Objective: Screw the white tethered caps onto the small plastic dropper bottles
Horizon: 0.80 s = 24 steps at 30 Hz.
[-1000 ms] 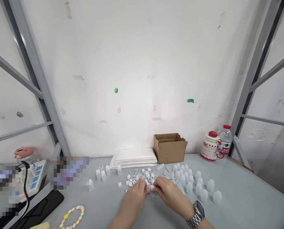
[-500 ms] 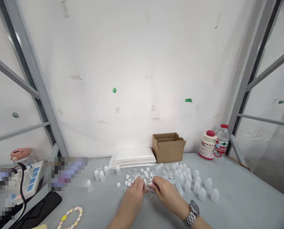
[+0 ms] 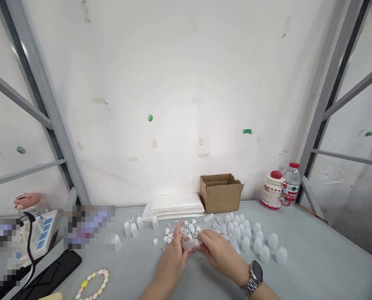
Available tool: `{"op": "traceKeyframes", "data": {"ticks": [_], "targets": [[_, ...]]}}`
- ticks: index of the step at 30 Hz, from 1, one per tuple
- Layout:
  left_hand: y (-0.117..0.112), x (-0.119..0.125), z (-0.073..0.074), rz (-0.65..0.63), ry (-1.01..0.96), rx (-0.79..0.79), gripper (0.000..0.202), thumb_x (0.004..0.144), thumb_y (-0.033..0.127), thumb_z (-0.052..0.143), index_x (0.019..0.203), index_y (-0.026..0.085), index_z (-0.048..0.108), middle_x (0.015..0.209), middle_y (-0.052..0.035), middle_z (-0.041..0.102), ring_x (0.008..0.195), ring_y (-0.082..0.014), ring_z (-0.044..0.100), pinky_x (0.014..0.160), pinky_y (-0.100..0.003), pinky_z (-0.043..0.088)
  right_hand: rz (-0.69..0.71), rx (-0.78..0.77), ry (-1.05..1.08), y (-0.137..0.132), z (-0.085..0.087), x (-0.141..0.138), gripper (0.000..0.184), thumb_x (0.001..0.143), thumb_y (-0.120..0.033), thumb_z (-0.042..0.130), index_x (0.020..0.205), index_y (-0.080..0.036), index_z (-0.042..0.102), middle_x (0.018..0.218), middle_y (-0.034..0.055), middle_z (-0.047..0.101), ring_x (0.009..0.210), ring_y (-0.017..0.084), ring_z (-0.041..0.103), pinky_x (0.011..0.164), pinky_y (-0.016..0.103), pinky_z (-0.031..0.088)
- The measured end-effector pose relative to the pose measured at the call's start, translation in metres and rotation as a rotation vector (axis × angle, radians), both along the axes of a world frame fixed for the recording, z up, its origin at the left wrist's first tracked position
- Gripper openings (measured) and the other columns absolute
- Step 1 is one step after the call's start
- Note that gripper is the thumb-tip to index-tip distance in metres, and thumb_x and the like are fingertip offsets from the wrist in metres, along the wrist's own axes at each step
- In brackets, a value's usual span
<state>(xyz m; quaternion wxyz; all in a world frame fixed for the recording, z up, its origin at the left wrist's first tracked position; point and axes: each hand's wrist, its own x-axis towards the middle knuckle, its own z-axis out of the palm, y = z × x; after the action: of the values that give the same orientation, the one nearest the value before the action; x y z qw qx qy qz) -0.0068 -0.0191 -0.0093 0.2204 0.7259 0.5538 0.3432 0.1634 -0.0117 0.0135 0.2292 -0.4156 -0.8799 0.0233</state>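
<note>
At lower centre, the left hand (image 3: 175, 250) is clamped around the body of a translucent bottle (image 3: 190, 243), its index finger raised; the bottle lies sideways between the two hands. The right hand (image 3: 215, 248) pinches its right end, fingertips together; what sits under them is hidden. The step looks like work at that end, and the next move seems to call for a steady left grip and a light press or turn by the right fingers.

Counting from the left: one power strip (image 3: 43, 237), one black phone (image 3: 56, 268) and one bead bracelet (image 3: 105, 280) at lower left; five small bottles (image 3: 134, 230) upright at lower left of centre; one loose cap (image 3: 155, 241) apart from a heap of caps (image 3: 192, 228), too tangled to count. Above are one white stack (image 3: 176, 204) and one cardboard box (image 3: 221, 200). Several bottles lie down (image 3: 234, 243) by the right hand, the exact number unclear; roughly seventeen rounded pieces (image 3: 264, 254) stand at lower right. Beyond are one jug (image 3: 270, 193) and one water bottle (image 3: 292, 181).
</note>
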Motion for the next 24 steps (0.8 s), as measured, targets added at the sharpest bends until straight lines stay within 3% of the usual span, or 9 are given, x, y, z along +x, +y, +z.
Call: {"op": "traceKeyframes", "data": {"ticks": [3,6,9,12,16,19,22,24], "targets": [[0.001,-0.002,-0.003,-0.008,0.1,0.104,0.054,0.078,0.011,0.039,0.13,0.02,0.026,0.102,-0.0069,0.06,0.09,-0.0171,0.06,0.076,-0.028,0.046,0.003,-0.084,0.082,-0.002,-0.001,-0.001,0.011,0.086,-0.018,0.041,0.076,-0.021,0.047,0.077,0.0018,0.057,0.07,0.017,0.051,0.059,0.025,0.033],[0.001,-0.003,-0.005,-0.006,0.251,0.304,0.041,0.082,0.014,0.037,0.121,0.023,0.041,0.1,-0.007,0.061,0.088,-0.0183,0.06,0.072,-0.028,0.048,-0.001,-0.269,0.293,0.0,-0.004,-0.004,0.02,0.087,-0.028,0.041,0.069,-0.02,0.045,0.067,-0.0012,0.053,0.062,0.014,0.047,0.056,0.023,0.032],[0.0,-0.005,-0.008,0.002,0.396,0.483,0.029,0.085,0.016,0.035,0.108,0.021,0.053,0.087,-0.0066,0.061,0.077,-0.0175,0.062,0.063,-0.026,0.049,0.031,-0.575,0.612,0.004,-0.007,-0.01,0.035,0.083,-0.044,0.043,0.058,-0.02,0.04,0.049,-0.0062,0.04,0.046,0.009,0.037,0.046,0.021,0.028],[0.0,-0.006,-0.011,0.023,0.491,0.65,0.029,0.086,0.014,0.034,0.107,0.018,0.053,0.08,-0.0058,0.06,0.069,-0.0156,0.061,0.058,-0.023,0.048,0.059,-0.945,0.89,0.008,-0.01,-0.014,0.042,0.074,-0.055,0.047,0.051,-0.021,0.038,0.035,-0.0107,0.029,0.032,0.005,0.02,0.035,0.02,0.016],[0.003,-0.005,-0.013,0.046,0.52,0.832,0.03,0.087,0.012,0.033,0.108,0.017,0.053,0.073,-0.0033,0.059,0.062,-0.0138,0.059,0.053,-0.021,0.045,0.072,-1.235,1.026,0.011,-0.016,-0.016,0.045,0.069,-0.057,0.051,0.046,-0.021,0.039,0.026,-0.0113,0.027,0.025,0.004,0.012,0.03,0.021,0.008],[0.003,-0.002,-0.009,0.029,0.45,0.737,0.028,0.087,0.016,0.034,0.104,0.018,0.055,0.075,-0.0033,0.058,0.064,-0.014,0.059,0.054,-0.022,0.046,0.016,-1.174,0.941,0.013,-0.017,-0.015,0.052,0.073,-0.063,0.041,0.044,-0.02,0.041,0.025,-0.0087,0.031,0.022,0.005,0.017,0.029,0.021,0.011],[0.001,0.002,-0.002,0.016,0.341,0.465,0.025,0.086,0.023,0.039,0.101,0.021,0.058,0.08,-0.0033,0.058,0.067,-0.0145,0.059,0.058,-0.024,0.048,-0.124,-0.861,0.829,0.015,-0.014,-0.011,0.056,0.079,-0.063,0.031,0.049,-0.019,0.048,0.031,-0.0061,0.037,0.027,0.008,0.028,0.032,0.022,0.02],[0.0,0.003,0.003,0.016,0.253,0.269,0.024,0.083,0.029,0.044,0.1,0.022,0.06,0.082,-0.0024,0.059,0.065,-0.0141,0.059,0.062,-0.026,0.048,-0.187,-0.603,0.814,0.014,-0.009,-0.008,0.048,0.081,-0.058,0.037,0.064,-0.017,0.056,0.044,-0.0046,0.044,0.039,0.01,0.04,0.041,0.023,0.031]]}}
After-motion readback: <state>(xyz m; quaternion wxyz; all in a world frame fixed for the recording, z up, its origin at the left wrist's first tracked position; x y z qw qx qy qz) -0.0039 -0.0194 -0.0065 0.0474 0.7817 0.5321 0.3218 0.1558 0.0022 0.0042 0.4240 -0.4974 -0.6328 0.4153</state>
